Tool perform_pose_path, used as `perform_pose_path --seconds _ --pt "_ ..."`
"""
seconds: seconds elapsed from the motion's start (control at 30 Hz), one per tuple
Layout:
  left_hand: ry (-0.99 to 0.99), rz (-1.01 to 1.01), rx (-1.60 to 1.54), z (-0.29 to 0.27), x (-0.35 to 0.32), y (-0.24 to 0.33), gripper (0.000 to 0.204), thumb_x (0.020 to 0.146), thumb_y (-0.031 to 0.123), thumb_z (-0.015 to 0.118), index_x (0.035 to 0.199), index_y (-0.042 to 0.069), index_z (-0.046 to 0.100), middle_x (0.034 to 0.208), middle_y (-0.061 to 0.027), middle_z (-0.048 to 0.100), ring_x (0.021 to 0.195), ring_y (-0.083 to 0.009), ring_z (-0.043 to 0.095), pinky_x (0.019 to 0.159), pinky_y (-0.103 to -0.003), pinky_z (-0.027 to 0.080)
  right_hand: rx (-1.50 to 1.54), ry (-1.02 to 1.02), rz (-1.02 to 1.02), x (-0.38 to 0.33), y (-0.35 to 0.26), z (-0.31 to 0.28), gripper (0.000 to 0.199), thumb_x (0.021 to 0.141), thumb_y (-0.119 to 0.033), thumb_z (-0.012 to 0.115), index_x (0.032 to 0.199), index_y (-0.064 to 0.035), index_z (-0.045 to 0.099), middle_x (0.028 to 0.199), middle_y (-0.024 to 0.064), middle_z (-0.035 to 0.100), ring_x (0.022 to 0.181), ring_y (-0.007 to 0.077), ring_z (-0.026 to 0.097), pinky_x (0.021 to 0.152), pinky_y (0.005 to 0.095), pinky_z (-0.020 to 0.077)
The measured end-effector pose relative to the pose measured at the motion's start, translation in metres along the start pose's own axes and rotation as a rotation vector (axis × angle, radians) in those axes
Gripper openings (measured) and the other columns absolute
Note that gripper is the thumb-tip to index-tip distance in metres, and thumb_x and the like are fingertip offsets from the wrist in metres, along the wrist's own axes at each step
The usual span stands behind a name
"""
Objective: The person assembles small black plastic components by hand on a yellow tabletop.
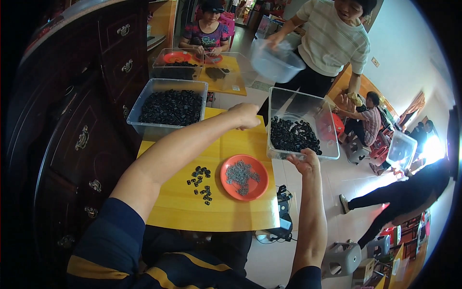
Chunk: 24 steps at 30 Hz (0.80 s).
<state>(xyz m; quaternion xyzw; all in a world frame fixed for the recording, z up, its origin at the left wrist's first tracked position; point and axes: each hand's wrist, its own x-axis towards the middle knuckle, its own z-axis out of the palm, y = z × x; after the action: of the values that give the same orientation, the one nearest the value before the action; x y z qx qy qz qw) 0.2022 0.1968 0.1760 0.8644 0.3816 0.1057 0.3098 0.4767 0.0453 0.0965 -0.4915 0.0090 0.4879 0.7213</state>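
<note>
Head view: clear bin [332, 153] of black parts [293, 136] is gripped at both rims, left hand [246, 115] far, right hand [307, 161] near, fingers clamped. Step judged: repositioning on tabletop [178, 207]; steady level grip needed.

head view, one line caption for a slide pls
Both hands grip a clear bin of small black parts beside an orange plate on a yellow table.

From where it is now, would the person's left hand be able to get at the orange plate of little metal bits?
Probably yes. The left hand grips the far corner of the clear bin, and the orange plate lies uncovered on the yellow table just below that forearm, so drawing the arm back should reach it.
</note>
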Motion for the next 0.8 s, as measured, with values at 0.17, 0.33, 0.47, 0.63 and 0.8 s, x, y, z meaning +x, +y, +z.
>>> perform_pose_path --seconds 0.17,0.33,0.47,0.63,0.8 --pt "-0.053 -0.082 -0.047 0.016 -0.018 -0.035 0.062 0.086 0.026 0.065 0.140 0.003 0.045 0.081 -0.0146 0.068 0.065 -0.0253 0.067 0.059 -0.039 0.055 -0.095 0.025 -0.051 0.010 -0.014 -0.009 0.072 0.079 0.001 0.055 0.139 0.0053 0.016 0.141 0.0336 0.020 0.107 0.0526 0.051 0.094 0.0659 0.0490" --pt "0.197 0.322 0.201 0.047 -0.038 -0.027 0.077 0.078 0.026 0.072 0.145 0.008 0.039 0.134 -0.0219 0.054 0.119 -0.0372 0.058 0.098 -0.049 0.049 -0.201 -0.027 -0.067 0.017 -0.037 -0.025 0.073 0.077 0.000 0.055 0.137 0.0066 0.014 0.138 0.0333 0.021 0.105 0.0536 0.050 0.093 0.0637 0.0513" --pt "0.199 0.422 0.241 0.070 -0.050 0.010 0.086 0.076 0.021 0.076 0.149 0.010 0.033 0.148 -0.0238 0.039 0.117 -0.0415 0.057 0.096 -0.048 0.051 -0.272 -0.047 -0.094 0.002 -0.040 -0.021 0.068 0.077 -0.002 0.055 0.134 0.0040 0.018 0.136 0.0336 0.022 0.101 0.0538 0.051 0.087 0.0602 0.0557" --pt "0.255 0.472 0.290 0.103 -0.029 0.032 0.091 0.074 0.009 0.075 0.152 0.014 0.028 0.155 -0.0244 0.022 0.112 -0.0386 0.061 0.089 -0.046 0.055 -0.440 0.049 -0.117 -0.019 -0.060 -0.027 0.040 0.084 -0.006 0.054 0.119 0.0053 0.037 0.123 0.0339 0.042 0.086 0.0485 0.060 0.086 0.0633 0.0541" --pt "0.298 0.485 0.251 0.126 -0.009 0.037 0.066 0.079 0.016 0.072 0.140 0.012 0.048 0.138 -0.0246 0.047 0.099 -0.0376 0.066 0.085 -0.047 0.056 -0.418 -0.117 -0.017 -0.044 -0.075 -0.024 0.035 0.083 -0.001 0.049 0.117 0.0047 0.042 0.107 0.0294 0.056 0.084 0.0450 0.063 0.078 0.0589 0.0541"
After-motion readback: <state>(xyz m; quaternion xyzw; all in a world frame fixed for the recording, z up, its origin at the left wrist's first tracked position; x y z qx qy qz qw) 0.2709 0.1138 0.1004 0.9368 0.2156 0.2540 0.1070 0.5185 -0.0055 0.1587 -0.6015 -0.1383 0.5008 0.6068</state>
